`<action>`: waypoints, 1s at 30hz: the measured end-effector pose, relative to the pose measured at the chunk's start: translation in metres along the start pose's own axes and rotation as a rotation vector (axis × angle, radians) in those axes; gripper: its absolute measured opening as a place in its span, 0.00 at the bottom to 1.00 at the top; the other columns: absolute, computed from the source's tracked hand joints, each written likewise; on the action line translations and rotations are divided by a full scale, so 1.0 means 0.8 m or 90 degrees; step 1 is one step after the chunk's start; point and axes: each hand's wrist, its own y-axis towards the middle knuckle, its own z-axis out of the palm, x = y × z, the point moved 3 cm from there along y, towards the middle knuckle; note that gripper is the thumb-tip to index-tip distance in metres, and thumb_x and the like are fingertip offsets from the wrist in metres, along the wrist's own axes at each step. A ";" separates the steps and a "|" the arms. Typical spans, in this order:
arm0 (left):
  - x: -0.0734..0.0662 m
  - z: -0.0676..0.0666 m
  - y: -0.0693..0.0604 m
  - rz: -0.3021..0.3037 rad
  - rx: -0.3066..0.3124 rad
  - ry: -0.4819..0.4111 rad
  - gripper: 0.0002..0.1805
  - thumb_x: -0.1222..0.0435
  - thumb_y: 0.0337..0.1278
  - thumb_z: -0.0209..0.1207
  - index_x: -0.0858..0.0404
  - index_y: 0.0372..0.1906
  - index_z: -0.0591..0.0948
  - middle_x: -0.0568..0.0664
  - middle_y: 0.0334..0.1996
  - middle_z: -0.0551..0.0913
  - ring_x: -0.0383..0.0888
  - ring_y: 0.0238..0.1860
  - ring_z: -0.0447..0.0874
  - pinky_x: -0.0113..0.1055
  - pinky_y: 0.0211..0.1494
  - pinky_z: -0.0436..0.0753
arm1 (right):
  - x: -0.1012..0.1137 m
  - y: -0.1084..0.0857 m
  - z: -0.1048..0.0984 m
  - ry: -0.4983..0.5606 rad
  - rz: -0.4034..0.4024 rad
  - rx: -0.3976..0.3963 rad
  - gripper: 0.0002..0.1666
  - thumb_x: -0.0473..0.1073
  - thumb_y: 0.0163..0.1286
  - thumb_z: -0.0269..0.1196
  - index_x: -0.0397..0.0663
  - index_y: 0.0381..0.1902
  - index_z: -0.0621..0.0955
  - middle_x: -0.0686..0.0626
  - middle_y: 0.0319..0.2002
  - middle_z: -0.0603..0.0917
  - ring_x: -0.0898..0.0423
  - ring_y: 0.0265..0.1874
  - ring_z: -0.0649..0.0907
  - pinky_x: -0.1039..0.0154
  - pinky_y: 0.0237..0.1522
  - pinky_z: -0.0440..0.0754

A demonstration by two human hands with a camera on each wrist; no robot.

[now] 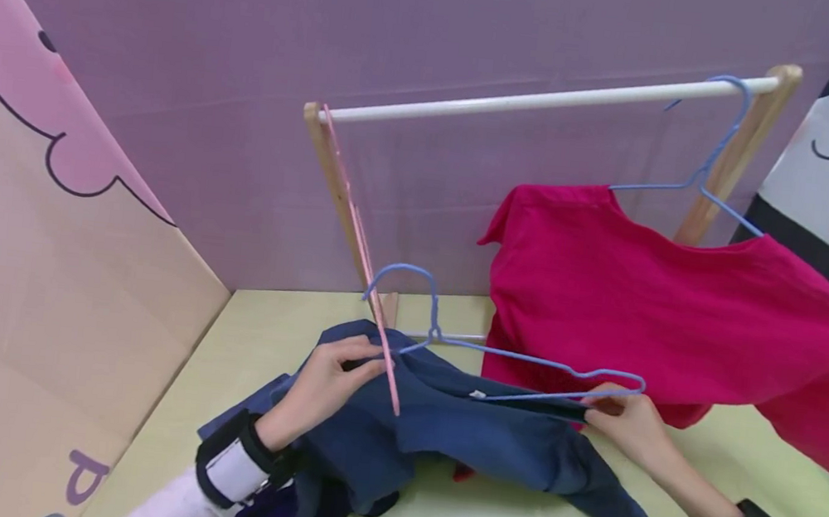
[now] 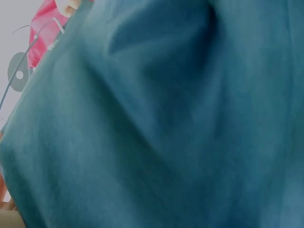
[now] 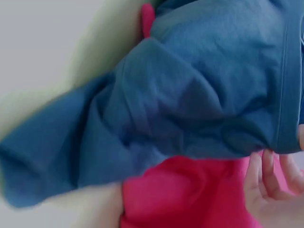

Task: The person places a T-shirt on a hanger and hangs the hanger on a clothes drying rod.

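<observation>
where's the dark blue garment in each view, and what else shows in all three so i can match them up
Head: the dark blue garment is in the lower middle.
Left wrist: it fills most of the picture, out to the right edge.
Right wrist: it runs from the lower left to the upper right.
Shared landmark: the pinkish-red garment, right in head, top left in left wrist, bottom in right wrist.
</observation>
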 end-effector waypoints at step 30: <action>0.011 0.037 -0.011 0.082 0.013 0.036 0.06 0.70 0.50 0.59 0.65 0.33 0.84 0.49 0.29 0.81 0.36 0.27 0.73 0.25 0.27 0.73 | 0.092 0.009 -0.032 0.029 -0.031 0.131 0.07 0.33 0.60 0.56 0.35 0.36 0.79 0.54 0.30 0.78 0.63 0.24 0.77 0.71 0.29 0.76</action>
